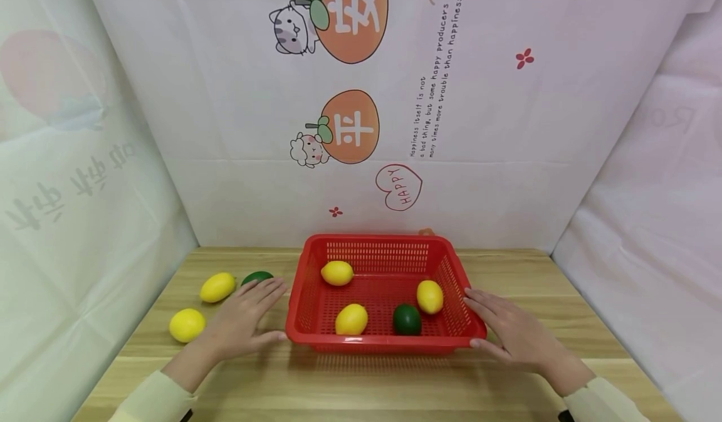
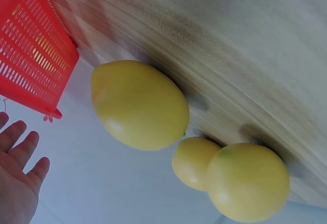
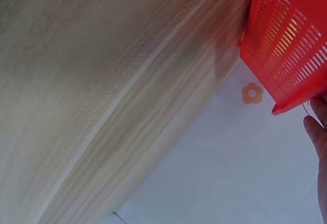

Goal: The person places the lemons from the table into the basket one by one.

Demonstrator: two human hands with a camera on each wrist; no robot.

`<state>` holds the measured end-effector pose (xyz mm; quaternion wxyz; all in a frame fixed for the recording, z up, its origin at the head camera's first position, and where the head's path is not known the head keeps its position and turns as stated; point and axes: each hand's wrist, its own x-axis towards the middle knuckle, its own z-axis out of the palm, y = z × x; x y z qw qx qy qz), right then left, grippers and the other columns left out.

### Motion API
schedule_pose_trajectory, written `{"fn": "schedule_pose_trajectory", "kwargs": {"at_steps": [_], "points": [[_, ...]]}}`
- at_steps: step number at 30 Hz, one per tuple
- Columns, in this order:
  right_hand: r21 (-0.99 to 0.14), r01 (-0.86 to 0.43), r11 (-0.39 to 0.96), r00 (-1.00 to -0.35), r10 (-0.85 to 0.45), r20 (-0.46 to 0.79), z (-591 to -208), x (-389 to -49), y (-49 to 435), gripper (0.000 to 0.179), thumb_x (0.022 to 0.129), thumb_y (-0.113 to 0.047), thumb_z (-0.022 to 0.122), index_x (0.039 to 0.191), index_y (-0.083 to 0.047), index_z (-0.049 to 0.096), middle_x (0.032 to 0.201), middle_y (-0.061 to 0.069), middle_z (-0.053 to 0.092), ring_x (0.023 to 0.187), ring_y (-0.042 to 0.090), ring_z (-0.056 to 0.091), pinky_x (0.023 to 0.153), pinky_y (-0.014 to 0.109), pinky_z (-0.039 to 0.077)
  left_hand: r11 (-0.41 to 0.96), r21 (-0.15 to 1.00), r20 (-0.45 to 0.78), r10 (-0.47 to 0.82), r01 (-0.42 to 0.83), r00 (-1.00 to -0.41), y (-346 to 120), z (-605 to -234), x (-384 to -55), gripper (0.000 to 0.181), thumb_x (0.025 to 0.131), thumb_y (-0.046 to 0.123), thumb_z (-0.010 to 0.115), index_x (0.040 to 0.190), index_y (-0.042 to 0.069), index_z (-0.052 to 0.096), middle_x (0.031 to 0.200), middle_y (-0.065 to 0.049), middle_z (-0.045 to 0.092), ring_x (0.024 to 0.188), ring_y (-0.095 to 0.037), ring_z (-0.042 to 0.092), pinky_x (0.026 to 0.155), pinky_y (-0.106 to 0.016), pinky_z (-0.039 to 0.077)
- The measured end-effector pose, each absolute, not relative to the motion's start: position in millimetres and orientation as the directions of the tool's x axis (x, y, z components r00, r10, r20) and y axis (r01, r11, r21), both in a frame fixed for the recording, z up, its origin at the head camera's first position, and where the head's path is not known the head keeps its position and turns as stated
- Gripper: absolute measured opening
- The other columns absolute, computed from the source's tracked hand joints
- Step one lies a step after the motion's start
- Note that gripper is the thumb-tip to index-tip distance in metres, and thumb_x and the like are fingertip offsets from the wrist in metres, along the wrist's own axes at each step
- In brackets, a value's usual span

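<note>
A red plastic basket with slotted walls stands on the wooden table. Inside it are three lemons, one at the back left, one at the front and one at the right, plus a dark green egg-shaped fruit. My left hand is beside the basket's left wall, fingers extended, thumb tip right at the rim. My right hand touches the right rim with fairly straight fingers. In the right wrist view, its fingertips are close to the red rim.
Left of my left hand lie two lemons, one farther back and one nearer. Another dark green fruit is partly hidden behind that hand. White printed cloth hangs behind the table and along both sides.
</note>
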<state>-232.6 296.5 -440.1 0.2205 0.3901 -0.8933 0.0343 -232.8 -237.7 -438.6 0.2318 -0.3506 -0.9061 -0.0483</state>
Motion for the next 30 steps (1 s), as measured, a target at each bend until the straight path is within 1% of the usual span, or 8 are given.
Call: {"fn": "schedule_pose_trajectory", "kwargs": {"at_steps": [2, 5, 8, 10, 16, 25, 27, 30], "points": [[0.109, -0.714, 0.692, -0.595, -0.681, 0.427, -440, -232, 296, 0.066, 0.085, -0.048, 0.068, 0.13, -0.001, 0.058, 0.137, 0.015, 0.054, 0.119, 0.033, 0.055, 0.088, 0.052, 0.052, 0.752, -0.083, 0.464, 0.61, 0.654, -0.642, -239, -437, -231, 0.085, 0.085, 0.067, 0.057, 0.141, 0.003, 0.049, 0.141, -0.013, 0.052, 0.129, -0.033, 0.047, 0.106, -0.054, 0.036], [0.097, -0.713, 0.695, -0.6, -0.675, 0.43, -440, -232, 296, 0.066, 0.085, -0.048, 0.068, 0.131, -0.001, 0.058, 0.138, 0.014, 0.054, 0.12, 0.033, 0.055, 0.089, 0.052, 0.052, 0.762, -0.087, 0.471, 0.599, 0.642, -0.648, -241, -435, -228, 0.084, 0.083, 0.064, 0.062, 0.14, 0.003, 0.051, 0.14, -0.013, 0.052, 0.129, -0.034, 0.047, 0.106, -0.054, 0.035], [0.091, -0.713, 0.696, -0.602, -0.673, 0.429, -441, -232, 297, 0.066, 0.085, -0.048, 0.069, 0.131, -0.002, 0.058, 0.138, 0.014, 0.053, 0.12, 0.033, 0.054, 0.089, 0.052, 0.052, 0.777, -0.081, 0.469, 0.582, 0.624, -0.664, -245, -433, -226, 0.085, 0.079, 0.06, 0.07, 0.14, 0.003, 0.051, 0.14, -0.012, 0.052, 0.129, -0.033, 0.047, 0.106, -0.055, 0.035], [0.088, -0.714, 0.695, -0.603, -0.673, 0.428, -441, -233, 297, 0.066, 0.085, -0.048, 0.069, 0.131, -0.002, 0.058, 0.138, 0.014, 0.053, 0.12, 0.033, 0.054, 0.088, 0.052, 0.052, 0.787, -0.077, 0.466, 0.572, 0.612, -0.676, -249, -433, -225, 0.085, 0.078, 0.058, 0.072, 0.14, 0.004, 0.051, 0.14, -0.012, 0.052, 0.129, -0.033, 0.047, 0.106, -0.054, 0.034], [0.083, -0.717, 0.692, -0.602, -0.675, 0.426, -441, -233, 297, 0.067, 0.085, -0.047, 0.069, 0.132, -0.002, 0.058, 0.139, 0.015, 0.052, 0.12, 0.034, 0.054, 0.089, 0.051, 0.052, 0.807, -0.055, 0.47, 0.541, 0.589, -0.697, -261, -429, -219, 0.083, 0.08, 0.063, 0.067, 0.137, 0.004, 0.054, 0.137, -0.012, 0.055, 0.127, -0.033, 0.05, 0.106, -0.053, 0.034], [0.078, -0.713, 0.697, -0.609, -0.67, 0.424, -442, -233, 298, 0.068, 0.084, -0.048, 0.07, 0.133, -0.003, 0.057, 0.139, 0.014, 0.052, 0.121, 0.033, 0.054, 0.088, 0.051, 0.052, 0.827, -0.045, 0.472, 0.512, 0.56, -0.718, -278, -429, -215, 0.078, 0.077, 0.057, 0.074, 0.129, 0.001, 0.06, 0.129, -0.014, 0.061, 0.121, -0.034, 0.054, 0.101, -0.056, 0.039], [0.077, -0.716, 0.694, -0.606, -0.672, 0.425, -442, -233, 297, 0.068, 0.084, -0.048, 0.07, 0.133, -0.002, 0.058, 0.139, 0.014, 0.052, 0.121, 0.033, 0.054, 0.088, 0.051, 0.052, 0.824, -0.045, 0.48, 0.514, 0.565, -0.711, -281, -431, -215, 0.076, 0.076, 0.056, 0.075, 0.126, 0.0, 0.062, 0.125, -0.016, 0.062, 0.117, -0.035, 0.056, 0.097, -0.056, 0.043], [0.078, -0.718, 0.691, -0.603, -0.674, 0.426, -442, -233, 297, 0.068, 0.084, -0.048, 0.07, 0.132, -0.002, 0.058, 0.139, 0.015, 0.053, 0.12, 0.033, 0.054, 0.088, 0.051, 0.052, 0.814, -0.041, 0.498, 0.519, 0.579, -0.695, -283, -434, -215, 0.074, 0.075, 0.055, 0.077, 0.122, 0.0, 0.064, 0.12, -0.017, 0.064, 0.107, -0.036, 0.061, 0.088, -0.054, 0.05]]}}
